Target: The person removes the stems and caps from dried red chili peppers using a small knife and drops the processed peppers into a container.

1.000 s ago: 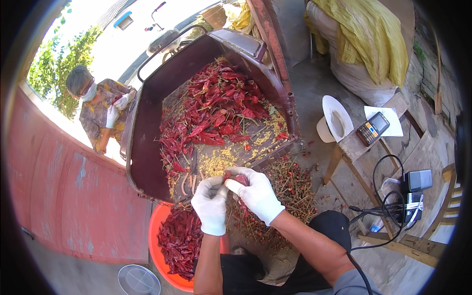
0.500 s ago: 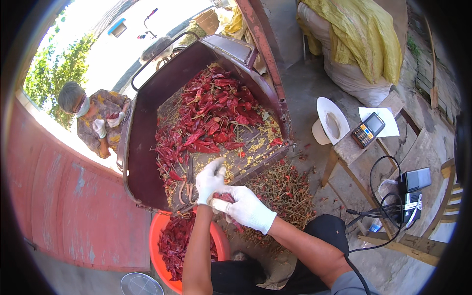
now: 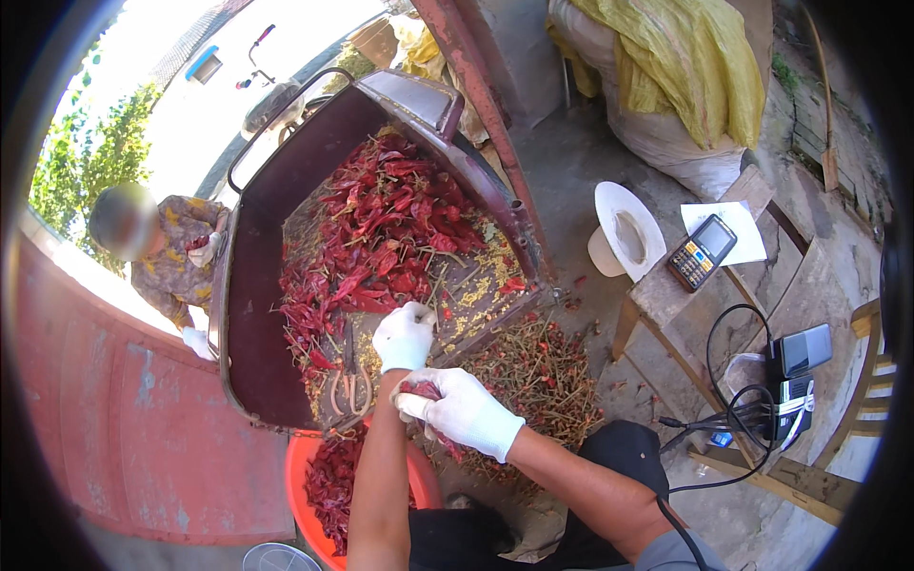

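My right hand [image 3: 468, 411], in a white glove, is closed around dried red chili peppers [image 3: 420, 390], whose ends stick out past the fingers. My left hand [image 3: 404, 339], gloved too, is just beyond it, over the near edge of the cart bed. Its fingers are curled together; what they pinch, if anything, is hidden. Ahead lies a heap of dried red chilies [image 3: 400, 214] in the dark red metal cart [image 3: 255, 319], with yellow seeds scattered around. Beneath my left forearm stands an orange tub [image 3: 427, 476] holding more chilies.
A heap of stems [image 3: 547, 385] lies on the ground right of my hands. At the right, a wooden bench [image 3: 657, 297] bears a white hat [image 3: 628, 233] and a handheld keypad device [image 3: 703, 253]. Cables [image 3: 738, 414] run beside it. Another person [image 3: 176, 257] stands beyond the cart's left side.
My left hand has moved away from the right hand, forward toward the chili heap. My right hand still grips its chilies. The other person has lowered one gloved hand along the cart's side.
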A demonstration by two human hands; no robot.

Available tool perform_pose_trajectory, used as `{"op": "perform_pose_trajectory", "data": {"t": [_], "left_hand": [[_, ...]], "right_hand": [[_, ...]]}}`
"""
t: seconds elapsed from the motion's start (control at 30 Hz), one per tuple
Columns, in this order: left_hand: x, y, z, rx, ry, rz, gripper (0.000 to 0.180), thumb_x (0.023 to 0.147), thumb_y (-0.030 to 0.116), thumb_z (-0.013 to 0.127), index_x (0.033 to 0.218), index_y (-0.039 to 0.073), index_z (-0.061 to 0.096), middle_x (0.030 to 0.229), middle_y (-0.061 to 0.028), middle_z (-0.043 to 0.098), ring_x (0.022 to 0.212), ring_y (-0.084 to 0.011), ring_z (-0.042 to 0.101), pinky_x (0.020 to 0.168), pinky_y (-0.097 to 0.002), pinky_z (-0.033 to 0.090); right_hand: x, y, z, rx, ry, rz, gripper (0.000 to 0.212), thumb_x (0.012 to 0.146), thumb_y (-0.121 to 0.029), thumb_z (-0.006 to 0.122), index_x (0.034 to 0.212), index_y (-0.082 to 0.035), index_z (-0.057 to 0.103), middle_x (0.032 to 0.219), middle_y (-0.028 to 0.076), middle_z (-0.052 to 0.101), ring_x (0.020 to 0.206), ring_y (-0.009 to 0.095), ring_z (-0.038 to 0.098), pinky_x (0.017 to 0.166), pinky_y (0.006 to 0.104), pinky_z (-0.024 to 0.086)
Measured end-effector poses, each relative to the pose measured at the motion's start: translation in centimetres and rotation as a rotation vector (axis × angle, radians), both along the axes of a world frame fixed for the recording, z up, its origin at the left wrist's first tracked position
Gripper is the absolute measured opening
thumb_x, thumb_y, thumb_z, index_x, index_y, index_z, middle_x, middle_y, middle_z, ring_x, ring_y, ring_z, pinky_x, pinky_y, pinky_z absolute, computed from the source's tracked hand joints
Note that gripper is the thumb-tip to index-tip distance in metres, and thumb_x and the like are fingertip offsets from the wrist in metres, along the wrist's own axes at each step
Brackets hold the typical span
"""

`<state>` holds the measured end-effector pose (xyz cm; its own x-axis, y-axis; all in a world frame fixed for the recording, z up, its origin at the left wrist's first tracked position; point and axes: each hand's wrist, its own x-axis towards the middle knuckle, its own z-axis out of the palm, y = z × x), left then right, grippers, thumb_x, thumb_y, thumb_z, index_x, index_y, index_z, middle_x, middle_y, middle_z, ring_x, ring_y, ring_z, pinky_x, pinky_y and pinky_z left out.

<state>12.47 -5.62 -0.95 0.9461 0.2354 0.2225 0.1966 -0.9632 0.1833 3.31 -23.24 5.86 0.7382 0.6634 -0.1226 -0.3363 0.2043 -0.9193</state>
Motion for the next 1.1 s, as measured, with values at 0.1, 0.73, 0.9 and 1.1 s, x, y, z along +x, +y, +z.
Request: {"op": "perform_pose_trajectory", "data": {"t": [0.1,0.73,0.9,1.1], "left_hand": [[-2.9,1.0,0.7,-0.293,-0.065,0.147,0.020,0.082,0.024,0.076,0.095,0.009,0.075,0.085,-0.0115,0.074,0.078,-0.0235,0.072,0.075,-0.0350,0.055],[-17.3,-2.3,5.9,-1.437,-0.296,-0.150,0.035,0.088,0.000,0.070,0.121,-0.002,0.060,0.104,-0.0068,0.069,0.087,-0.0121,0.064,0.076,-0.0254,0.053],[-17.8,-1.0,5.4,-1.444,-0.199,-0.270,0.029,0.087,-0.007,0.068,0.115,-0.004,0.060,0.103,-0.0070,0.068,0.091,-0.0143,0.065,0.084,-0.0291,0.053],[-18.5,0.0,7.1,-1.236,-0.252,-0.091,0.025,0.084,0.000,0.073,0.109,0.000,0.067,0.096,-0.0031,0.067,0.083,-0.0089,0.061,0.077,-0.0234,0.050]], "right_hand": [[-0.1,0.4,-0.4,-0.024,0.014,0.004,0.028,0.093,-0.025,0.064,0.106,0.000,0.069,0.070,0.007,0.064,0.055,0.013,0.058,0.056,0.0300,0.048],[-1.1,2.0,-2.7,0.017,-0.188,-0.304,0.054,0.084,-0.034,0.077,0.122,0.002,0.064,0.094,0.010,0.072,0.081,0.013,0.065,0.075,0.0288,0.052],[-1.3,1.5,-1.2,0.003,-0.125,-0.118,0.056,0.083,-0.030,0.078,0.125,0.003,0.063,0.103,0.013,0.072,0.090,0.015,0.066,0.085,0.0288,0.052],[-1.3,2.3,-2.6,-0.248,-0.435,-0.285,0.041,0.083,-0.030,0.077,0.114,-0.005,0.070,0.091,0.015,0.073,0.084,0.022,0.070,0.078,0.0327,0.054]]}}
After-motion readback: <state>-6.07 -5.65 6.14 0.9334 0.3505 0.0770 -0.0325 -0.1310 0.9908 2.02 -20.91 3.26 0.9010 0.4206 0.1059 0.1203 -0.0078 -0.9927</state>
